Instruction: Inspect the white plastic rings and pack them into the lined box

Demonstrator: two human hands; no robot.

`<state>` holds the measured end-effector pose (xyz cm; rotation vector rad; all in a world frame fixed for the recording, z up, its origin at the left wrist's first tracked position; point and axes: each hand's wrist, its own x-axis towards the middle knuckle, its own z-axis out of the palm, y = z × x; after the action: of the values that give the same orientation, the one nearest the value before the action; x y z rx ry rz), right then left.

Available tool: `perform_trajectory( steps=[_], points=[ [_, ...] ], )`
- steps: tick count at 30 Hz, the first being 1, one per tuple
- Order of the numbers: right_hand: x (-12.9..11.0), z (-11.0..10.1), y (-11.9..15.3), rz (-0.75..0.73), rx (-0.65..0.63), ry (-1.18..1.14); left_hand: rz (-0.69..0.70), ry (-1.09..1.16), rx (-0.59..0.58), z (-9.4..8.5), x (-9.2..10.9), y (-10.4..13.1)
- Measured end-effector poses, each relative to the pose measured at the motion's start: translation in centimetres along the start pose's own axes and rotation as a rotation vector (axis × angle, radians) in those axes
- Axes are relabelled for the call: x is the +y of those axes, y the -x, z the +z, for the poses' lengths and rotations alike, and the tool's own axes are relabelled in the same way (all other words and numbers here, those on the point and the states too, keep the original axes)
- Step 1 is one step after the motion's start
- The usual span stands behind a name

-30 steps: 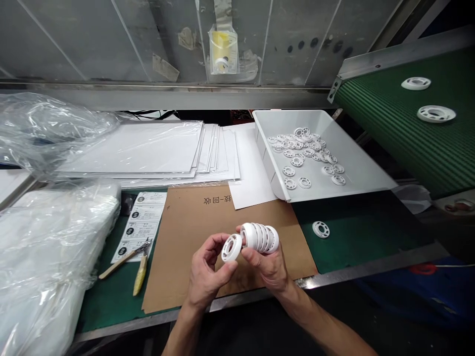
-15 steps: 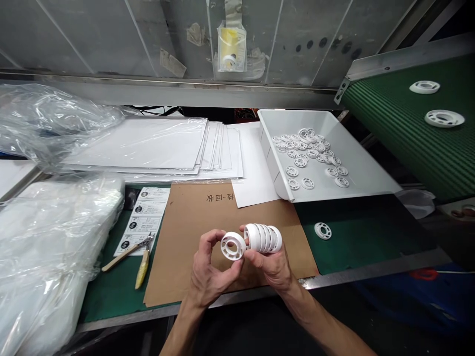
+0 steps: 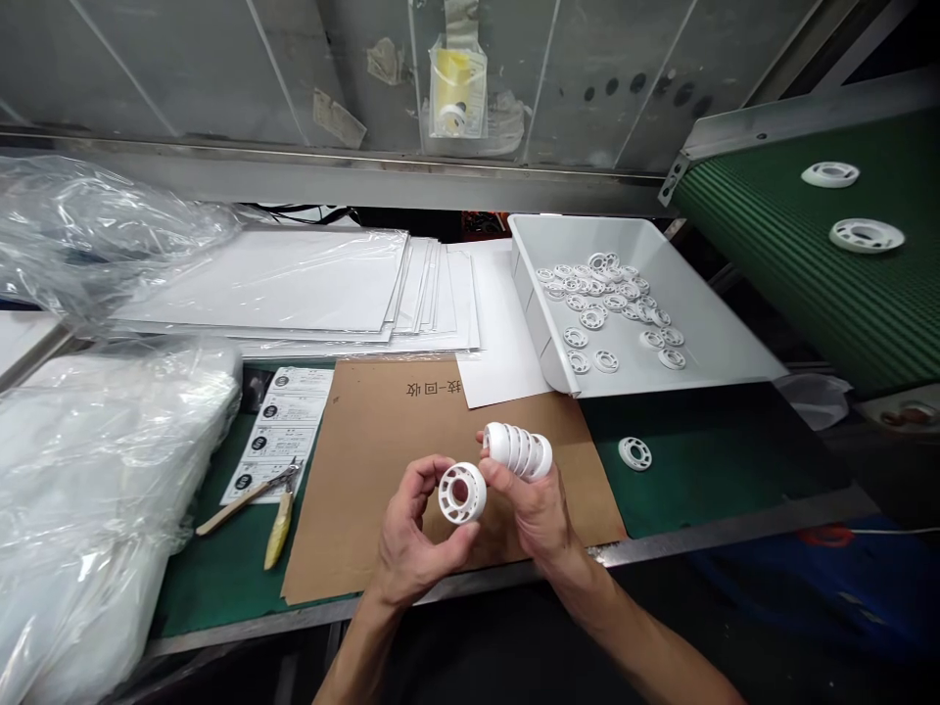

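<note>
My left hand point(image 3: 408, 540) pinches a white plastic ring point(image 3: 478, 497) between thumb and fingers, its slotted face toward me. My right hand point(image 3: 541, 511) is closed around a row of several like white rings point(image 3: 518, 450), lying on their sides face to face. The two hands are close together above a brown cardboard sheet point(image 3: 382, 470), with the held ring just left of and below the row. Whether the left hand has one ring or two pressed together, I cannot tell. A loose white ring point(image 3: 645, 447) lies on the green table to the right.
A grey-white tray point(image 3: 705, 343) holds many rings. Two rings point(image 3: 867, 235) rest on a green ribbed conveyor point(image 3: 778, 264) at right. Nippers point(image 3: 277, 529) lie over a label sheet point(image 3: 294, 411). White sheets point(image 3: 279, 279) and plastic bags point(image 3: 110, 470) fill the left.
The row in my right hand has risen slightly and moved away from the ring in my left hand. That ring has turned and looks thicker. The two conveyor rings appear slightly further left.
</note>
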<state>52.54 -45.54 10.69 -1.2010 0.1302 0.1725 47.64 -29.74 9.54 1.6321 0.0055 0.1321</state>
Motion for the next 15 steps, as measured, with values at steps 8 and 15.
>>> perform_trajectory(
  steps=[8, 15],
  points=[
    [0.0, -0.1, -0.2, 0.022, 0.006, -0.043, -0.233, 0.137, -0.078, -0.4, 1.0, -0.3],
    [0.8, -0.8, 0.3, 0.136, -0.021, 0.022, 0.102, -0.46, 0.123, -0.1, 1.5, -0.2]
  ],
)
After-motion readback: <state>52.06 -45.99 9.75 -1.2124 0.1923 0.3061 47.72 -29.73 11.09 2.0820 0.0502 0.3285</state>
